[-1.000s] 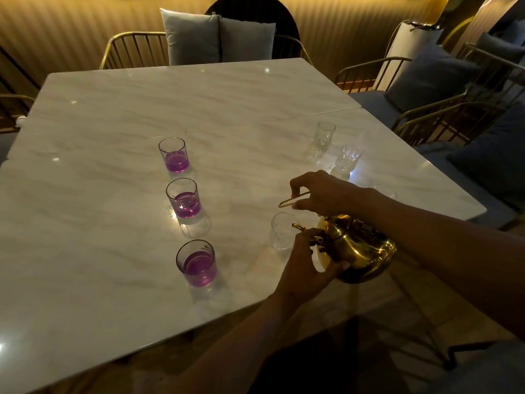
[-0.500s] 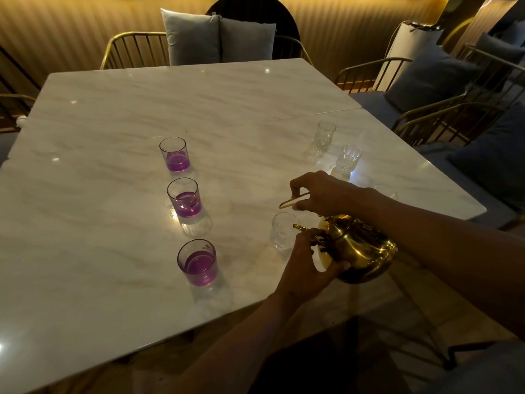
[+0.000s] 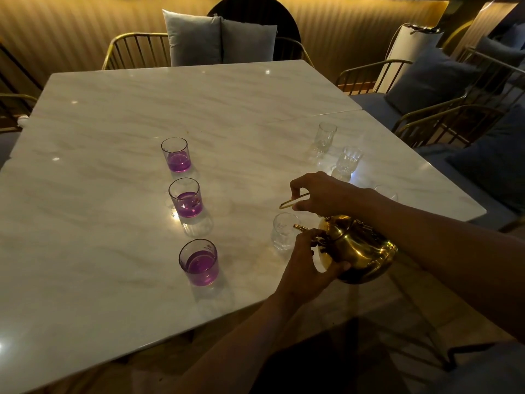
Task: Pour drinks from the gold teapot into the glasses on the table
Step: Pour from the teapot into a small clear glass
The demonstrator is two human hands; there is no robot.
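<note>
The gold teapot (image 3: 356, 248) hangs tilted over the near right part of the marble table (image 3: 142, 109), its spout at the rim of a small clear glass (image 3: 284, 231). My right hand (image 3: 321, 193) grips the teapot's thin gold handle from above. My left hand (image 3: 306, 263) curls round the pot's body by the spout. Three tumblers hold purple drink: far (image 3: 176, 155), middle (image 3: 186, 198), near (image 3: 199, 261). Two empty clear glasses (image 3: 325, 136) (image 3: 348, 160) stand farther right. Another glass rim (image 3: 386, 191) peeks from behind my right forearm.
Gold-framed chairs with grey cushions (image 3: 218, 38) stand at the table's far side, and more chairs (image 3: 443, 89) at the right. The table's near edge runs diagonally just under the teapot.
</note>
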